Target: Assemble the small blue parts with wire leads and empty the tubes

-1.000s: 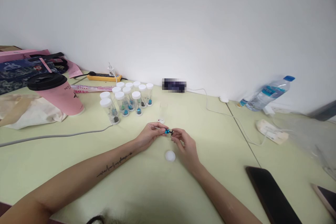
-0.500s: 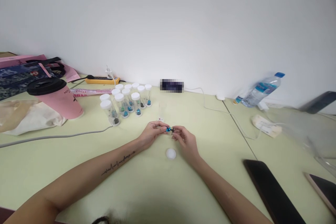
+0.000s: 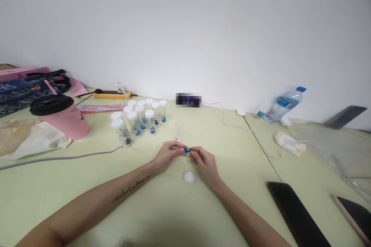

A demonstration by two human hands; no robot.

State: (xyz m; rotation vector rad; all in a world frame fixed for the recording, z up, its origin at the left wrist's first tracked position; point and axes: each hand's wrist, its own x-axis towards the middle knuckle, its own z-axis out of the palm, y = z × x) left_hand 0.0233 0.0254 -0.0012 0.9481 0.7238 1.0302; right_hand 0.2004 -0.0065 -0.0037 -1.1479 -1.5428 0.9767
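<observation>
Pinched in the fingers of my left hand point(image 3: 168, 155) is a small blue piece point(image 3: 186, 150), its exact kind too small to make out. Thin pale strands lie along that hand's fingers. My right hand point(image 3: 205, 161) pinches a small dark piece point(image 3: 189, 151) that meets the blue one from the right. Just beyond my left fingers stands a clear tube point(image 3: 179, 126), faint against the table. A round white cap point(image 3: 189, 177) lies on the table nearer to me, below my fingertips.
Several white-capped clear tubes point(image 3: 132, 115) with blue or dark pieces inside stand left of my hands. Further left is a pink cup point(image 3: 67, 119); behind is a yellow power strip point(image 3: 111, 95). A water bottle point(image 3: 282, 105), a black phone-like slab point(image 3: 295, 212) and cables are on the right.
The whole view has shifted slightly, so things sit a little lower. The blue and dark pieces look closer together; both hands keep their pinch.
</observation>
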